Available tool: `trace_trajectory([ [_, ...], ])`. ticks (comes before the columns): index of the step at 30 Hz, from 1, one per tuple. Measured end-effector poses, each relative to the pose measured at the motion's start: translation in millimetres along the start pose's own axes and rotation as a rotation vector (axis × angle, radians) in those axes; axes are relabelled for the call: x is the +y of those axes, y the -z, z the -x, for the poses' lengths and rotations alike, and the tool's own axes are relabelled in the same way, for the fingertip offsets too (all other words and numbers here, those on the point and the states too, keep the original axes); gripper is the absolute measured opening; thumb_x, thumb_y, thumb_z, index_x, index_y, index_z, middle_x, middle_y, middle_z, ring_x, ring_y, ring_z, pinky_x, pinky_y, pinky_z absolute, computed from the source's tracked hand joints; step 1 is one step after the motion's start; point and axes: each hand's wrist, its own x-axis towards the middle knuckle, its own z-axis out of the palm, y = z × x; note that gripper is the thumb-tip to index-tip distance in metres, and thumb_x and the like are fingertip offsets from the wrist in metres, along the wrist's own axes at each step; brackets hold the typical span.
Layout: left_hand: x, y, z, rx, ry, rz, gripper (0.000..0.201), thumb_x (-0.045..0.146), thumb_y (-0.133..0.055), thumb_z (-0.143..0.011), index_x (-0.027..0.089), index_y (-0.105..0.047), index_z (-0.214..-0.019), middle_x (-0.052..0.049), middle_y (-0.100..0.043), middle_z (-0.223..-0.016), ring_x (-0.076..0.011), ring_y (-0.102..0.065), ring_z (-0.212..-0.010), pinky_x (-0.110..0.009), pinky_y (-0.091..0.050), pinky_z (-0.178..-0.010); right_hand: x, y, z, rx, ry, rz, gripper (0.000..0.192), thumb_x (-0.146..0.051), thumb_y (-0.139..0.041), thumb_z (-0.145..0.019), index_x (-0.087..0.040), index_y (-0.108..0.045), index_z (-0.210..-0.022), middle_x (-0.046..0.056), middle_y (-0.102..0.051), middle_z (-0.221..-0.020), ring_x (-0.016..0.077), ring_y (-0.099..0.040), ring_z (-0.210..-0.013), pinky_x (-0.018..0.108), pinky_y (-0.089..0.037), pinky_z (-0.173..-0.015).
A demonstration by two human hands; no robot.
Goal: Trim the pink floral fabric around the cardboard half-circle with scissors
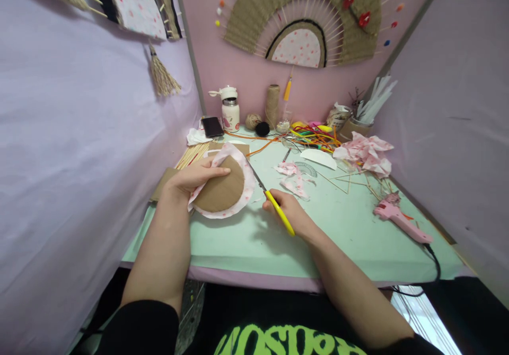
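Note:
My left hand [199,177] grips a brown cardboard disc [222,188] by its left side, the thumb pressed on its face. Spotted pink-and-white fabric [247,185] lies behind the disc and sticks out round it as an uneven border. In my right hand [288,206] is a pair of scissors [280,211] with yellow handles. Their blades point up and left, beside the fabric's upper right edge; whether they touch it I cannot tell. Fabric scraps [292,174] lie on the table to the right of the disc.
A pink glue gun [401,222] with a black cable lies at the right. Crumpled spotted fabric [366,152], thin sticks and a white half-disc [318,158] lie behind it. At the back stand a bottle [230,113] and a twine spool [272,105]; a phone [212,127] is at the left.

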Motion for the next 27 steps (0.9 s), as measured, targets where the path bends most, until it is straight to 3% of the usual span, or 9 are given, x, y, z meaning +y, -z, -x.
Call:
trace_trajectory([
  [27, -0.8, 1.0, -0.3, -0.022, -0.066, 0.002, 0.048, 0.043, -0.073, -0.068, 0.024, -0.06, -0.11, -0.003, -0.071, -0.103, -0.0235, -0.066, -0.095, -0.03, -0.054, -0.075, -0.6, -0.1, -1.7, 0.013, -0.065, 0.071, 0.03, -0.044, -0.054, -0.074, -0.02, -0.041, -0.063, -0.005, -0.04, -0.058, 0.0101, -0.035, -0.054, 0.022, -0.027, -0.048],
])
